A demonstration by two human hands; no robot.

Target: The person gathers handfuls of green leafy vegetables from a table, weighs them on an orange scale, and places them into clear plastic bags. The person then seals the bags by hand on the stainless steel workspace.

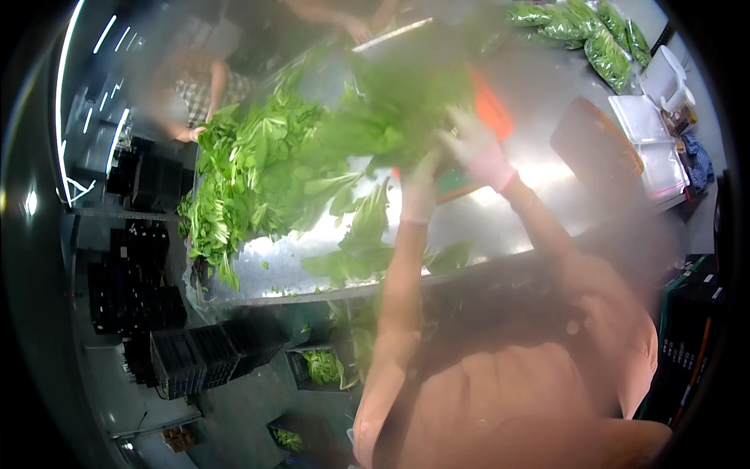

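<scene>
A bunch of leafy greens (pixel 394 98), smeared by haze and motion, is up over the metal table. My left hand (pixel 418 187), in a pale glove, is closed around the stem end of that bunch. My right hand (pixel 480 152), gloved in white with a pink cuff, grips the stems from the right side; its fingertips are partly lost among the leaves. Just behind and below my hands is an orange tray or crate (pixel 492 105) with a green part inside, mostly hidden. To the left spreads a large heap of loose greens (pixel 262 156).
Bagged greens (pixel 605 47) lie at the far right. Near them are a brown basket-like box (pixel 598 144), clear plastic bags (pixel 644 133) and a white jug (pixel 664 78). Other people (pixel 207 86) stand across the metal table (pixel 273 270). Black crates (pixel 199 359) stand on the floor.
</scene>
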